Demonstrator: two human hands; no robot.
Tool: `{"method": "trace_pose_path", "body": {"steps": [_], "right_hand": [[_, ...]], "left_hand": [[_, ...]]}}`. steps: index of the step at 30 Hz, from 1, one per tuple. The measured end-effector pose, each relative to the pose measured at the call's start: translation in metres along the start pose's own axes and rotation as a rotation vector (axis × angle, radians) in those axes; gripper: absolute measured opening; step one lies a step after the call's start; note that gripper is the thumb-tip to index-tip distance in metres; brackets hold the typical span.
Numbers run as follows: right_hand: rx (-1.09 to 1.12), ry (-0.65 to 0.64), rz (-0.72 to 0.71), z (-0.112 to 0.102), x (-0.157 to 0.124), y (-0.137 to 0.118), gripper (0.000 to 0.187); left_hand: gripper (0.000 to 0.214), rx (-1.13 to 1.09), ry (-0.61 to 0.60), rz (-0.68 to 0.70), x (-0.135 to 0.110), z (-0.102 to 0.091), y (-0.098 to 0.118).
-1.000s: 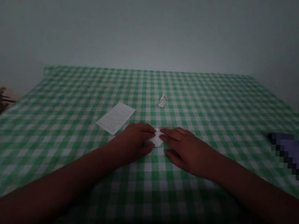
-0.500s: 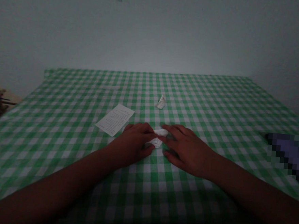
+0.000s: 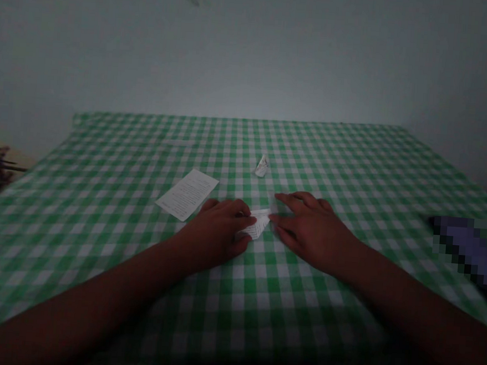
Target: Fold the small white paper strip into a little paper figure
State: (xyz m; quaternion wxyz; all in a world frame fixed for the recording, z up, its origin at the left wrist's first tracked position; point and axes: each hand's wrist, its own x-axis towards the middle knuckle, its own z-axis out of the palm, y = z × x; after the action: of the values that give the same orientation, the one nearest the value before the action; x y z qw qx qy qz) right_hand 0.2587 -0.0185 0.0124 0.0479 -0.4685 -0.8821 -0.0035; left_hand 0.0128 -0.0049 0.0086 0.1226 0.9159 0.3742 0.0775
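A small folded piece of printed paper (image 3: 259, 223) lies on the checked tablecloth between my hands. My left hand (image 3: 222, 228) holds its left side, with the index finger on top and the thumb at the near edge; that side is hidden under the fingers. At the paper's right end rests my right hand (image 3: 307, 226), fingers apart, one fingertip at the corner. Beyond my left hand a flat printed sheet (image 3: 187, 195) lies at a slant. Farther off, a small folded paper piece (image 3: 262, 166) stands up from the cloth.
A green-and-white checked tablecloth (image 3: 236, 293) covers the table, which meets a pale wall (image 3: 252, 55). A thin whitish strip (image 3: 180, 143) lies at the back left. On the right is a dark, pixelated object (image 3: 472, 248).
My right hand has slid right and slightly away from me along the paper, showing more of its right end. My left hand stays in place on the paper.
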Motion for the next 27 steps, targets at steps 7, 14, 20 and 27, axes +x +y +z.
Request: {"method": "trace_pose_path", "body": {"steps": [7, 14, 20, 27], "right_hand": [[0.166, 0.119, -0.015, 0.011, 0.007, -0.025, 0.019], [0.300, 0.202, 0.131, 0.027, 0.019, -0.020, 0.016], [0.304, 0.243, 0.176, 0.027, 0.022, -0.021, 0.014], [0.346, 0.189, 0.154, 0.024, 0.018, -0.027, 0.021]], "left_hand": [[0.030, -0.002, 0.005, -0.014, 0.002, 0.001, 0.000], [0.030, 0.008, 0.013, -0.008, 0.002, 0.002, 0.000], [0.030, 0.010, 0.033, 0.000, 0.002, 0.004, -0.002], [0.031, 0.005, 0.025, -0.005, 0.002, 0.003, -0.002]]}}
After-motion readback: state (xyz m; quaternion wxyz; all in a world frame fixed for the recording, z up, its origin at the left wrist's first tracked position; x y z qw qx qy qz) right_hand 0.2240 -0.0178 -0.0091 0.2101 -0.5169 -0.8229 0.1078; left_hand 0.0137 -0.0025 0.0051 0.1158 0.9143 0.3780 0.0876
